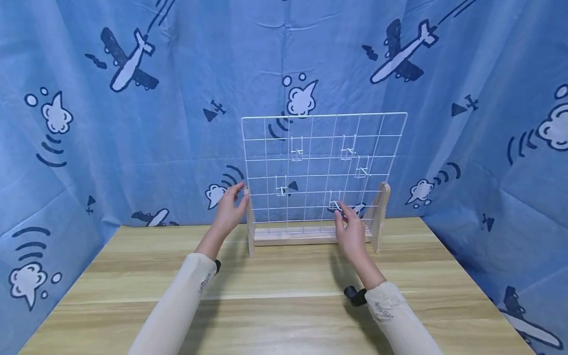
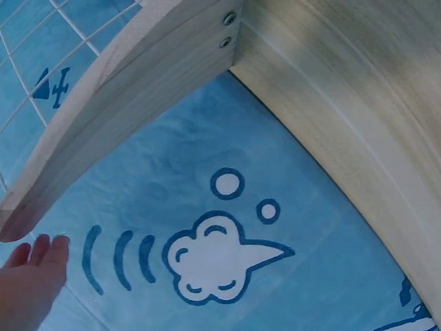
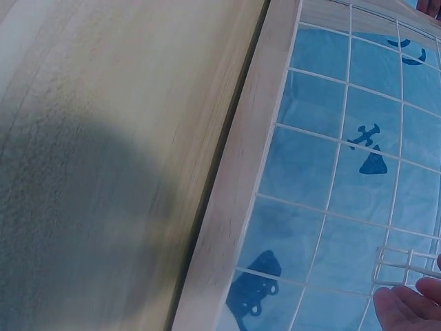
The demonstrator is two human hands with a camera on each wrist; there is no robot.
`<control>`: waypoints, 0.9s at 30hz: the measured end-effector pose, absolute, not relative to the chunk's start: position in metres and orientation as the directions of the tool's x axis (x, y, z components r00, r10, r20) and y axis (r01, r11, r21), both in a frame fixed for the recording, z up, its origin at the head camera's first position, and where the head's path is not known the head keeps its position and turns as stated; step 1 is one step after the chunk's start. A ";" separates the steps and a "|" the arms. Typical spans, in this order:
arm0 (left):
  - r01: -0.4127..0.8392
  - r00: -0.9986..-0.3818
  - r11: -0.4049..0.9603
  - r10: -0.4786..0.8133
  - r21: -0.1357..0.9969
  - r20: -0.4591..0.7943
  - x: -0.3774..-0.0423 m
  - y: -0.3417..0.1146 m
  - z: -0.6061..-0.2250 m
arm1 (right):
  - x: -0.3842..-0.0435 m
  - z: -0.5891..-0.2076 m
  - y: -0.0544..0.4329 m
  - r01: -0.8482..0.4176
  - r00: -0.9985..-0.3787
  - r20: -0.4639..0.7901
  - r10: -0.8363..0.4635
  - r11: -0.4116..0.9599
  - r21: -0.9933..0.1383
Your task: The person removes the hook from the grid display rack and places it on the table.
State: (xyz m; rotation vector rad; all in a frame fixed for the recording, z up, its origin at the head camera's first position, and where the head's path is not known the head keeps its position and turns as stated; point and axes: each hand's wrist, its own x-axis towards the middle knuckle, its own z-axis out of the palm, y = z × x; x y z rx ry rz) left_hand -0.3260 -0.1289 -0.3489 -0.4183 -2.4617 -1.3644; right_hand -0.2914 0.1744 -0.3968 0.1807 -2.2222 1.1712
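Note:
A white wire grid panel (image 1: 311,175) stands upright in a wooden stand (image 1: 310,238). Several small white wire hooks hang on it, one of them high on the left (image 1: 297,150). My right hand (image 1: 353,234) pinches the lowest hook (image 1: 335,204) between thumb and fingers, at the panel's lower right. The right wrist view shows the same hook (image 3: 403,267) lying against the grid wires, fingertips on its end. My left hand (image 1: 230,209) is at the stand's left upright, its fairly straight fingers (image 2: 58,249) close by the upright's rounded top (image 2: 17,221).
The stand rests toward the back of a wood-grain table (image 1: 284,315). A blue curtain (image 1: 199,74) with planes and clouds hangs behind it and on both sides. Another hook (image 1: 361,170) and the right wooden upright (image 1: 379,217) are near my right hand.

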 end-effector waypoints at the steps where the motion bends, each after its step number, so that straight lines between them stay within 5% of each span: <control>1: 0.390 -0.915 0.498 0.116 0.775 0.386 -0.327 -0.129 -0.349 | -0.292 -0.396 0.174 -0.390 -0.798 0.581 0.161 0.598 -0.700; 27: 0.407 -0.913 0.382 0.129 0.830 0.388 -0.334 -0.131 -0.354 | -0.304 -0.400 0.173 -0.405 -0.766 0.615 0.187 0.602 -0.688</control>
